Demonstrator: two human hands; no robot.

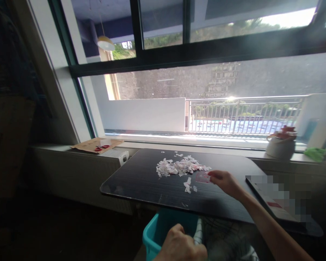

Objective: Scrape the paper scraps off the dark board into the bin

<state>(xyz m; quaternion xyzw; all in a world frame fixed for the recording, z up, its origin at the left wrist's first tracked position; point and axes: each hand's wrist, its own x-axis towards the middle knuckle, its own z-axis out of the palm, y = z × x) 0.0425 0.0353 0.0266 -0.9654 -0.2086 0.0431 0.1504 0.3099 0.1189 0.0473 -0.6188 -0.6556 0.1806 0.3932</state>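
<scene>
On the dark tabletop lies a loose heap of small torn white paper scraps, some with pinkish marks. My right hand pinches the edge of a thin, see-through sheet with pink-red marks, low over the table beside the heap's right end. A few separate paper scraps lie just in front of the heap. Below the table's front edge stands a turquoise bin. My left hand is closed at the bin's near rim, its fingertips partly hidden.
A flat, blurred-out object lies on the table's right side. Red-handled scissors rest on brown paper at the left sill. A white pot and a green cloth-like thing stand at the right sill below the window.
</scene>
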